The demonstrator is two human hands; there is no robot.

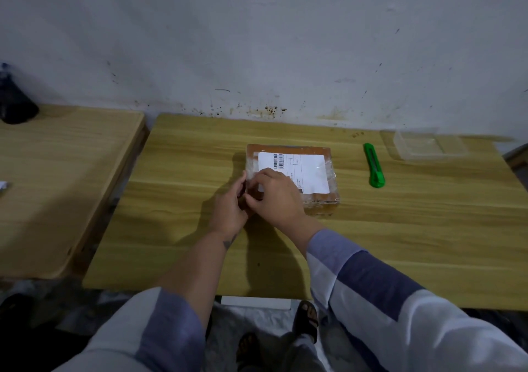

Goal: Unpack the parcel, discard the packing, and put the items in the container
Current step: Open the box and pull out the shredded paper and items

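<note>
A brown cardboard parcel [314, 168], wrapped in clear tape and bearing a white shipping label, lies flat in the middle of the wooden table [400, 243]. Both hands meet at its near left corner. My left hand [230, 206] presses against the parcel's left side, fingers curled on the edge. My right hand [275, 194] rests on top of that corner, fingertips pinching at the tape there. The corner itself is hidden under the fingers. A clear plastic container [423, 144] stands at the far right of the table.
A green utility knife [373, 166] lies to the right of the parcel, between it and the container. A second wooden table [57, 186] sits to the left across a narrow gap, with a dark object [15, 106] at its far corner. A wall rises right behind.
</note>
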